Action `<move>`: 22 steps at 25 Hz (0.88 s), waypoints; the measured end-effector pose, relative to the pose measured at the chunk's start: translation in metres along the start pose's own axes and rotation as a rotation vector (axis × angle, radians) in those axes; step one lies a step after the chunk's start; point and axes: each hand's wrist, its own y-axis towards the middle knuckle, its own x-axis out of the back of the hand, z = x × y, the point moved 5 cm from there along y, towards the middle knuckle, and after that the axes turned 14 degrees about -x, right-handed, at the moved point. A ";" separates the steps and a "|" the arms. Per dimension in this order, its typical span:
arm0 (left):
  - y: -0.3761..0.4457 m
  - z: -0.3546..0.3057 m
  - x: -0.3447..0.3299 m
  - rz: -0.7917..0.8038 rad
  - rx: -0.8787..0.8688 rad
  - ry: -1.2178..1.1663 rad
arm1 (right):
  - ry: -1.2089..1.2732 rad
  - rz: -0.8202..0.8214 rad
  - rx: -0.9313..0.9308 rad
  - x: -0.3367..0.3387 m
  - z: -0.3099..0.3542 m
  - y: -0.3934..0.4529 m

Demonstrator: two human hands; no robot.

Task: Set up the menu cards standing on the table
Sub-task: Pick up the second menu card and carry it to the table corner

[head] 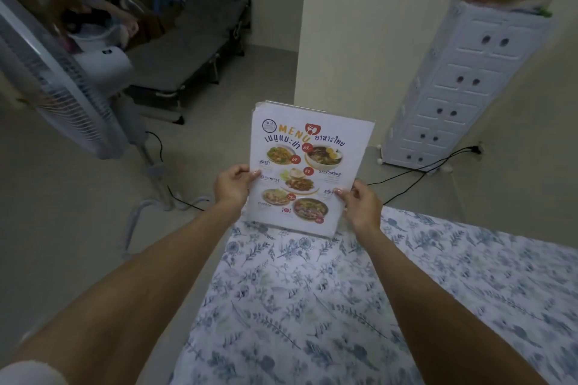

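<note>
A white menu card (308, 162) with food photos and the word MENU stands upright in a clear holder at the far corner of the table (312, 306), which wears a blue-and-white floral cloth. My left hand (233, 186) grips the card's left edge, thumb on the front. My right hand (359, 205) grips its right edge lower down. The holder's base touches the cloth near the table's far edge. The card leans slightly to the left.
A white standing fan (53, 78) is at the left, its cable trailing on the floor. A white drawer tower (463, 84) stands at the right against the wall. A grey folding cot (187, 50) lies beyond. Black cables cross the floor behind the table.
</note>
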 end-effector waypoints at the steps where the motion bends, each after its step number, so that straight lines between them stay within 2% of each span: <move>1: 0.010 0.005 -0.001 0.003 0.009 -0.001 | -0.002 -0.006 -0.005 -0.006 0.001 0.007; 9: 0.057 0.024 -0.004 0.027 -0.001 0.051 | 0.027 0.024 -0.034 -0.039 0.005 0.036; 22: 0.061 0.033 -0.005 0.012 -0.047 0.098 | -0.042 -0.008 -0.041 -0.042 0.006 0.041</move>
